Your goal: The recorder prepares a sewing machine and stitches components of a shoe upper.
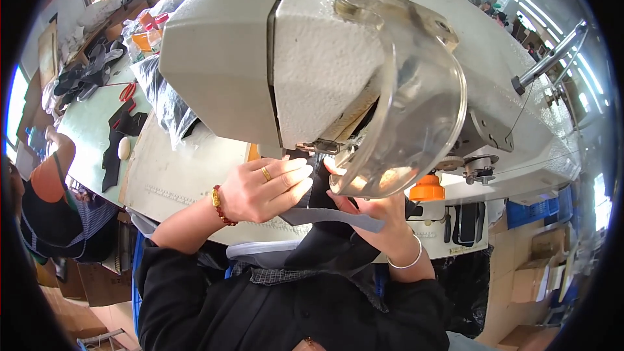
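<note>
A white sewing machine point(331, 58) fills the upper middle, with a clear plastic guard point(422, 104) hanging from its front. Just left of the needle area, my left hand point(260, 188) has its fingers pressed together on a piece of black fabric point(320, 192). My right hand point(380, 218) pinches the same fabric from the right, its fingertips partly covered by the guard. A curved grey strip point(335, 216) crosses below the fingers, from the left hand to the right. More black cloth hangs toward my lap. The needle tip and the seam cannot be made out.
An orange knob point(427, 188) and a thread winder point(480, 168) sit at right. On the left table lie black cut pieces point(116, 149), red-handled scissors point(128, 91) and a white oval object point(124, 148). Another person point(55, 201) works at far left. Cardboard boxes point(533, 279) stand right.
</note>
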`<state>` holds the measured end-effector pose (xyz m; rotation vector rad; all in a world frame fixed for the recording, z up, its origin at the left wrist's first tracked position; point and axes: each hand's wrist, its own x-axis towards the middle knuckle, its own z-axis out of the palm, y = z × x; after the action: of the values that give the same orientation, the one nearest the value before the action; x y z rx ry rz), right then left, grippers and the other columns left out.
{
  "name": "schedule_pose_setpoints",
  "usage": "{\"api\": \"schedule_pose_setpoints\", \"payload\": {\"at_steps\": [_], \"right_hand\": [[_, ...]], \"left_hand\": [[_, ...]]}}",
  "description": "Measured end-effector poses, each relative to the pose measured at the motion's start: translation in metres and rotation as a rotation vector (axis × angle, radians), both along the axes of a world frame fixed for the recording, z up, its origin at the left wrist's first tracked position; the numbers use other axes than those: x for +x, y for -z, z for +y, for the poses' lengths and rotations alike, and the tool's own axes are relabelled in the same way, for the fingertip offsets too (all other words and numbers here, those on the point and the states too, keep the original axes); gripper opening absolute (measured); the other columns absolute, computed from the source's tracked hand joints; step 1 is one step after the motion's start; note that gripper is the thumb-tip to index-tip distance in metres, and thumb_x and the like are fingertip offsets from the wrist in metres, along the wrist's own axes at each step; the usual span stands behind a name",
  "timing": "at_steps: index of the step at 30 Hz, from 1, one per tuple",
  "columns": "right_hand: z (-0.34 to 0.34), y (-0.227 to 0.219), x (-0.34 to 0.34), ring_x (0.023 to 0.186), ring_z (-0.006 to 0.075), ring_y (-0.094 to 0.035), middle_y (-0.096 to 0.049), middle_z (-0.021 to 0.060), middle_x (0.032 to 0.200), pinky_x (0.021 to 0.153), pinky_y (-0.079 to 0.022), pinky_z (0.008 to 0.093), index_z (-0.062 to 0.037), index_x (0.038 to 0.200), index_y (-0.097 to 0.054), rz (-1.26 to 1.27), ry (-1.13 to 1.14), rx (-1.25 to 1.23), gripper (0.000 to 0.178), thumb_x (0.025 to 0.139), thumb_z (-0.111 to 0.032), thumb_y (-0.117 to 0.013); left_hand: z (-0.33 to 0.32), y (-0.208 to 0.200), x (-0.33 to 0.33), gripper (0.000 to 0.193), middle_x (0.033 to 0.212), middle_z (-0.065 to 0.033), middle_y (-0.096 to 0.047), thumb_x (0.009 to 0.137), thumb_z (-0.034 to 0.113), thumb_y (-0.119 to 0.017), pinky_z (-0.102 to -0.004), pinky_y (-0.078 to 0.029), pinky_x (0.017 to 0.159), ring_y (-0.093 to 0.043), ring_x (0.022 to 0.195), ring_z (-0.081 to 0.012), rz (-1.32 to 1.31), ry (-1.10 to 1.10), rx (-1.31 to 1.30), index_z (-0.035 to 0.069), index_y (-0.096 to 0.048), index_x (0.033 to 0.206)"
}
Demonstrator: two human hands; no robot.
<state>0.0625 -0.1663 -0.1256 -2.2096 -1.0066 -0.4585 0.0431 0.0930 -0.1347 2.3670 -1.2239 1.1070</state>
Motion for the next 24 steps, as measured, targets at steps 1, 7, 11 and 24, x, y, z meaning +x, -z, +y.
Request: {"api": "schedule_pose_setpoints", "payload": {"at_steps": [1, 7, 11, 24], "right_hand": [[-0.001, 0.002, 0.0, 0.097, 0.0262, -0.071, -0.075, 0.0066, 0.109, 0.088, -0.053, 0.0407, -0.0096, 0.112, -0.078, -0.017, 0.036, -0.059, 0.036, 0.077, -0.007, -0.084], [0.004, -0.004, -0.004, 0.087, 0.0249, -0.069, -0.074, 0.0049, 0.1, 0.081, -0.052, 0.0399, -0.014, 0.119, -0.076, -0.194, 0.124, -0.264, 0.035, 0.086, -0.025, -0.079], [0.007, -0.003, -0.007, 0.082, 0.0222, -0.069, -0.074, 0.0041, 0.097, 0.076, -0.053, 0.0369, -0.0161, 0.126, -0.073, -0.195, 0.173, -0.335, 0.041, 0.087, -0.025, -0.077], [0.015, 0.004, 0.006, 0.099, 0.0234, -0.072, -0.075, 0.0066, 0.111, 0.092, -0.055, 0.0375, -0.012, 0.128, -0.071, -0.411, 0.13, -0.214, 0.041, 0.089, -0.02, -0.077]], "left_hand": [[-0.001, 0.001, 0.0, 0.026, 0.104, -0.0127, -0.072, 0.075, 0.011, -0.068, -0.0335, -0.062, 0.079, -0.073, 0.095, -0.0246, -0.001, 0.0, -0.002, 0.0, -0.072, 0.097], [-0.003, -0.008, -0.006, 0.023, 0.102, -0.0127, -0.072, 0.075, 0.011, -0.068, -0.0333, -0.062, 0.079, -0.073, 0.094, -0.0248, 0.047, -0.03, -0.044, 0.0, -0.072, 0.095], [-0.008, -0.022, -0.01, 0.022, 0.102, -0.0107, -0.072, 0.074, 0.011, -0.069, -0.0327, -0.061, 0.077, -0.072, 0.09, -0.0225, -0.061, -0.055, -0.026, 0.001, -0.071, 0.094], [0.0, -0.018, -0.001, 0.019, 0.091, -0.0051, -0.067, 0.074, 0.013, -0.068, -0.0295, -0.055, 0.06, -0.072, 0.086, -0.018, 0.062, 0.02, -0.014, 0.005, -0.067, 0.091]]}}
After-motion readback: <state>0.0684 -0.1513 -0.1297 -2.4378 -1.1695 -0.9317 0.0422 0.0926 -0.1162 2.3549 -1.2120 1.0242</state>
